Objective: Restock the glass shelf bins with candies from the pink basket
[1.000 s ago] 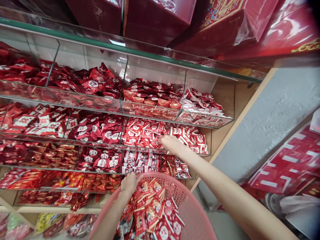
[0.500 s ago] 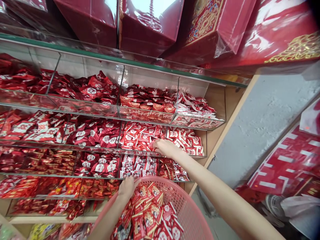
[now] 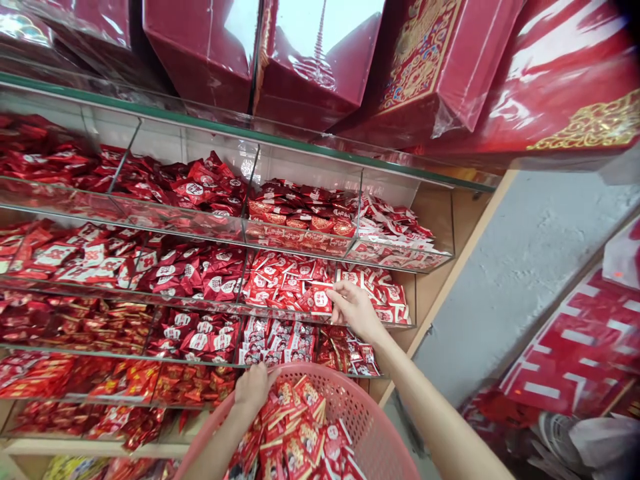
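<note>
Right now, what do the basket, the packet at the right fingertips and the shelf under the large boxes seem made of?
Basket: likely plastic, smooth pink, with evenly spaced molded-looking holes.
Packet: probably thin plastic film, maybe paper; flat, printed red-and-white wrapper, gloss unclear.
Shelf: apparently glass, clear and glossy, judging by its green edge.

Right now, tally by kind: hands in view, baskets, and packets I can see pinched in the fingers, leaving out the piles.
Hands: 2 (left hand, right hand)
Pink basket: 1
Pinched red packet: 1
Total: 4
</note>
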A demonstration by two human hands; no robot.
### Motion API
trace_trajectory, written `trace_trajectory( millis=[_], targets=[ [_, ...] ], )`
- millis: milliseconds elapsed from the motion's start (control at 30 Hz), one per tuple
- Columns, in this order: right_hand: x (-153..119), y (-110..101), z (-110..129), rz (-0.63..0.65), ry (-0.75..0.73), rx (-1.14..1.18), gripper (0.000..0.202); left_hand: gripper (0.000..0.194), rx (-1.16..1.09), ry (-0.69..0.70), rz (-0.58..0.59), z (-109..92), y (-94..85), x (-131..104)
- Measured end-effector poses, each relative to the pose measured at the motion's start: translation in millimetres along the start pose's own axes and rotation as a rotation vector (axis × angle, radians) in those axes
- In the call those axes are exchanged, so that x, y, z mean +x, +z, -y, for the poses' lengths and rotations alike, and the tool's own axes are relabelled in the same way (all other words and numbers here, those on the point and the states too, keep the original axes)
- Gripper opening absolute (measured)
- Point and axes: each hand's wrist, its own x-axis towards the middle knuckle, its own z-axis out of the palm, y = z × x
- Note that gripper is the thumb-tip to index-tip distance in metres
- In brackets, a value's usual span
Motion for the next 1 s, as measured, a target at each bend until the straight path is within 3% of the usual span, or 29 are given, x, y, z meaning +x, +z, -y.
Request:
trace_trajectory(
  millis=[167, 433, 567, 733, 1000],
  targets=[
    [-45.1, 23.2, -19.5, -0.124, 0.237, 0.532, 0.037, 0.054, -0.030, -0.024, 0.026, -1.1, -3.9, 0.0],
    [-104.2, 61.0, -55.5, -0.191, 0.618, 0.953, 0.045, 0.051, -0.023, -0.049, 0.045, -4.0, 0.0, -3.6],
    [-111.2, 73.6, -68.7, -0.204, 0.787, 1.006, 0.044, 0.050, -0.055, -0.050, 0.033, -1.2, 2.1, -3.9],
    [-113.5, 77.4, -67.1, -0.132, 0.824, 1.066, 0.034, 0.052, -0.072, -0.061, 0.021, -1.4, 2.2, -7.2],
    [-126.4, 88.0, -68.7, -0.140, 0.909, 1.064, 0.043, 0.052, -0.050, -0.061, 0.028, -3.4, 0.4, -8.6]
  ],
)
